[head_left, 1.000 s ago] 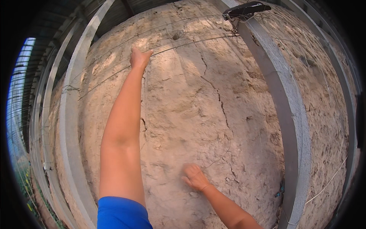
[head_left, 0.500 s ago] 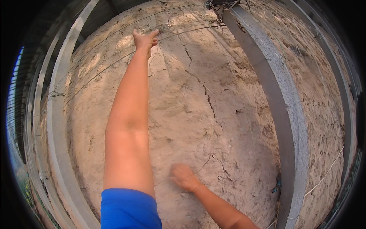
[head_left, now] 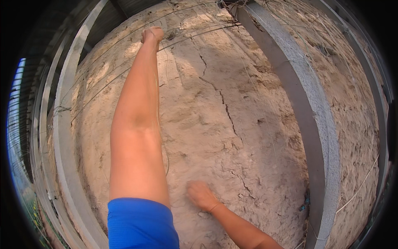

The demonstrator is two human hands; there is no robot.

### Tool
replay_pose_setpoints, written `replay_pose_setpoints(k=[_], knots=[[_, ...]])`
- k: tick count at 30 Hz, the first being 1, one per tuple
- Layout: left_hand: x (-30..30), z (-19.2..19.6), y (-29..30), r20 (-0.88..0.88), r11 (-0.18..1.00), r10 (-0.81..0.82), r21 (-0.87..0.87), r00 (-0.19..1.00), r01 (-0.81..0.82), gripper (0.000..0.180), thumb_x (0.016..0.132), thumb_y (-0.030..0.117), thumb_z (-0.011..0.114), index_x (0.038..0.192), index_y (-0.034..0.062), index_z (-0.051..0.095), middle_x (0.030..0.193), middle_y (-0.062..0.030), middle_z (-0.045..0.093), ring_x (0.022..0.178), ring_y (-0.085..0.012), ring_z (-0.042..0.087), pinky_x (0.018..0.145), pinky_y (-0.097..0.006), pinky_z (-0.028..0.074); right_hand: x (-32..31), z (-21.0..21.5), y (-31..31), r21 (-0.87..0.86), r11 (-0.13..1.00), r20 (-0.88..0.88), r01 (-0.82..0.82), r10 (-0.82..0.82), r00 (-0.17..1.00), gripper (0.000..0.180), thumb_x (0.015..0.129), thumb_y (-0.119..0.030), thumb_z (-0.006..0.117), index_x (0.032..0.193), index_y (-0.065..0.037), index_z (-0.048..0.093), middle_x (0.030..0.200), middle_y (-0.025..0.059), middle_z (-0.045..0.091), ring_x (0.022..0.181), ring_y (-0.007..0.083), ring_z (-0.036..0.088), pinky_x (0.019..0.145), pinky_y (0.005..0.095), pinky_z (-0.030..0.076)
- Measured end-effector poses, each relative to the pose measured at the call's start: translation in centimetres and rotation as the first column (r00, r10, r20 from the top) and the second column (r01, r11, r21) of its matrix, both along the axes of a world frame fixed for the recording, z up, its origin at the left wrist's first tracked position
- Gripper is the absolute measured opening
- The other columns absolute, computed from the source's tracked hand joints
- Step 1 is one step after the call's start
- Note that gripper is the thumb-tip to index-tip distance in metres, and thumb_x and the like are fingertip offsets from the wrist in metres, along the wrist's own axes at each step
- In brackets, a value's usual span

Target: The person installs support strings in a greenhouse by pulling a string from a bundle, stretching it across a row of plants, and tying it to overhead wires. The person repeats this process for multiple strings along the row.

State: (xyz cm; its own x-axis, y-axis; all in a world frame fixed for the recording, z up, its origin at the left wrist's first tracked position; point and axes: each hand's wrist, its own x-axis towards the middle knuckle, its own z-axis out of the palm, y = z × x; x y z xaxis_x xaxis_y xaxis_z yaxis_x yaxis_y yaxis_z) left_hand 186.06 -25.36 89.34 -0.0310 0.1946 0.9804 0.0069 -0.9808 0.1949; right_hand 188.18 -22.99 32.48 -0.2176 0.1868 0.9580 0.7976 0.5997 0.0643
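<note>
My left arm, in a blue sleeve (head_left: 141, 222), reaches far up toward dark wires strung across the rough earthen ground. At its end my left hand (head_left: 152, 34) is closed, apparently on a thin string (head_left: 158, 97) that trails down along the forearm and shows again beside the upper arm. Lower down, my right hand (head_left: 201, 195) is slightly blurred, its fingers curled in just above the soil. Whatever those fingers hold, if anything, is hidden. A thin band circles the right wrist.
A thick grey concrete post (head_left: 306, 108) runs along the right, with wire tangled about its upper end. Another pale post (head_left: 62, 124) stands on the left. A long crack (head_left: 227, 110) splits the earth (head_left: 190, 137) between them. Thin wires (head_left: 199, 31) span the top.
My left hand has closed from spread fingers and shifted slightly up and left. A thin string now shows along the left arm. My right hand has barely moved.
</note>
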Motion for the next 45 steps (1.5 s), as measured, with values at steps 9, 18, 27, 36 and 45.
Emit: replay_pose_setpoints(k=[9, 18, 27, 36, 45], knots=[[0.1, -0.5, -0.5, -0.141, 0.993, -0.083, 0.076, 0.986, 0.095, 0.051, 0.085, 0.024, 0.066, 0.131, 0.0065, 0.052, 0.135, -0.0155, 0.050, 0.131, -0.0322, 0.039, 0.106, -0.045, 0.034, 0.1, -0.5, 0.7, 0.024, 0.999, -0.003, 0.029, -0.029, 1.000, 0.013, 0.083, -0.014, 0.057, 0.090, -0.003, 0.054, 0.108, 0.0139, 0.054, 0.105, 0.0315, 0.050, 0.094, 0.0402, 0.040], [-7.6, -7.9, -1.2, -0.277, 0.681, -0.703, 0.004, 0.655, 0.732, 0.019, 0.094, 0.010, 0.052, 0.102, -0.0035, 0.062, 0.098, -0.0132, 0.067, 0.085, -0.0171, 0.064, 0.080, -0.030, 0.052, 0.1, -0.2, 0.7, 0.006, 1.000, 0.023, 0.004, -0.005, 1.000, 0.015, 0.081, -0.012, 0.058, 0.093, -0.003, 0.056, 0.105, 0.0130, 0.055, 0.103, 0.0309, 0.051, 0.091, 0.0401, 0.041], [-14.7, -21.4, -3.2, -0.206, 0.871, -0.451, -0.311, 0.868, 0.379, 0.027, 0.094, 0.005, 0.050, 0.118, -0.0040, 0.057, 0.084, -0.0046, 0.061, 0.046, -0.0031, 0.037, 0.046, -0.022, 0.038, -0.5, 0.7, -0.7, 0.073, 0.995, -0.008, 0.067, -0.067, 0.998, 0.014, 0.081, -0.013, 0.060, 0.089, -0.004, 0.055, 0.102, 0.0135, 0.056, 0.099, 0.0331, 0.052, 0.089, 0.0421, 0.041], [-24.7, -40.7, -8.3, -0.097, 0.782, -0.377, -0.566, 0.921, 0.261, 0.026, 0.094, 0.005, 0.043, 0.114, -0.0014, 0.059, 0.088, -0.0072, 0.063, 0.046, -0.0040, 0.038, 0.044, -0.021, 0.032, -0.2, -0.3, 0.7, -0.014, 0.996, -0.035, 0.087, -0.087, 0.996, 0.019, 0.083, -0.012, 0.058, 0.099, -0.003, 0.055, 0.104, 0.0163, 0.056, 0.104, 0.0350, 0.048, 0.093, 0.0426, 0.038], [-31.5, -48.3, -12.6, -0.016, 0.719, -0.313, -0.657, 0.949, 0.226, 0.016, 0.091, 0.003, 0.044, 0.099, 0.0007, 0.059, 0.087, -0.0090, 0.064, 0.047, -0.0047, 0.042, 0.043, -0.020, 0.034, -10.6, 2.2, -14.6, -0.151, 0.968, -0.461, -0.201, 0.111, 0.881, 0.025, 0.091, -0.005, 0.053, 0.115, -0.006, 0.054, 0.084, 0.0184, 0.062, 0.075, 0.0329, 0.061, 0.067, 0.0373, 0.048]])
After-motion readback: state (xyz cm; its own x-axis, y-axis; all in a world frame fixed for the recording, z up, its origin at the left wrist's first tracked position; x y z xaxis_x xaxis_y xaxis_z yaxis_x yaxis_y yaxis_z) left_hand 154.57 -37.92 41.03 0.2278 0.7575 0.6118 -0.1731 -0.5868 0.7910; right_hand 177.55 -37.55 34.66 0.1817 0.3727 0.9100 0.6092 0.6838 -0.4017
